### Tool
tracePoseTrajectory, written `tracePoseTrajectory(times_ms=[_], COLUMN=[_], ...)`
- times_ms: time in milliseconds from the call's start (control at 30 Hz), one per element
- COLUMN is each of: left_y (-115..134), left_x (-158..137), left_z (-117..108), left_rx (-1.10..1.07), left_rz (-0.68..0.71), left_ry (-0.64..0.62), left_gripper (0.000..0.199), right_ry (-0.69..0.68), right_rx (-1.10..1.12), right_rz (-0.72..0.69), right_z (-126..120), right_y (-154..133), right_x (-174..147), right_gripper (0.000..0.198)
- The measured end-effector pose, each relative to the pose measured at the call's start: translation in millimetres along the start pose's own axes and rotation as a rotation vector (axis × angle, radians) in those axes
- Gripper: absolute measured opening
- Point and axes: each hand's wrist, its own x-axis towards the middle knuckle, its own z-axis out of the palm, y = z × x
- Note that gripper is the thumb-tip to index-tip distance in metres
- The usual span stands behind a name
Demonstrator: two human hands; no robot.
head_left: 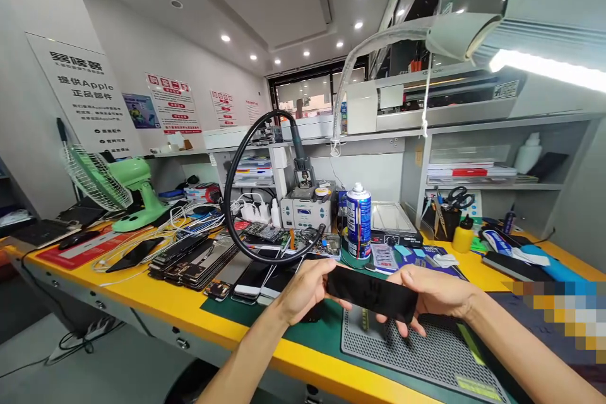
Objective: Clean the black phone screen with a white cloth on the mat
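Observation:
A black smartphone with a dark screen is held up sideways above the workbench. Its left end is in the fingers of my left hand, thumb on the upper edge. My right hand grips the other end, its fingertips showing below the phone. Beneath the phone lies a grey perforated mat on a green mat. A blue spray can stands upright just behind the phone.
Stacked phone parts and a black hose loop are left of my hands. Behind stands a grey rework station. A green fan is far left. On the right are a yellow bottle and a pen holder. A lit lamp hangs above.

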Motion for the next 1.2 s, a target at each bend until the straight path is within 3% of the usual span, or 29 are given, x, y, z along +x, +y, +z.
tracePoseTrajectory(times_ms=[167,300,367,567,800,1000,1100,1200], left_y=[2,-3,-7,-23,-37,-37,-34,-30], left_x=[-2,-2,-2,-4,2,2,0,-4], left_z=[2,-2,-6,-10,7,9,5,1], left_rx=[0.1,0.151,0.158,0.128,0.12,0.103,0.059,-0.005], left_rz=[0.015,0.079,0.136,0.252,0.25,0.261,0.252,0.234], left_ry=[-0.006,0.038,0.082,0.201,0.172,0.17,0.132,0.071], left_gripper=[0.039,0.038,0.04,0.075,0.05,0.051,0.051,0.055], right_ry=[-0.001,0.082,0.15,0.376,0.52,0.522,0.476,0.439], right_rx=[-0.051,-0.101,-0.139,-0.307,-0.419,-0.399,-0.325,-0.223], right_rz=[0.027,-0.016,-0.057,-0.176,-0.209,-0.218,-0.232,-0.25], right_z=[1,7,11,27,37,42,44,44], right_y=[-4,-9,-11,-13,-8,-4,-8,-13], right_x=[0,1,2,5,11,12,11,11], right_gripper=[0.06,0.053,0.057,0.081,0.098,0.104,0.094,0.068])
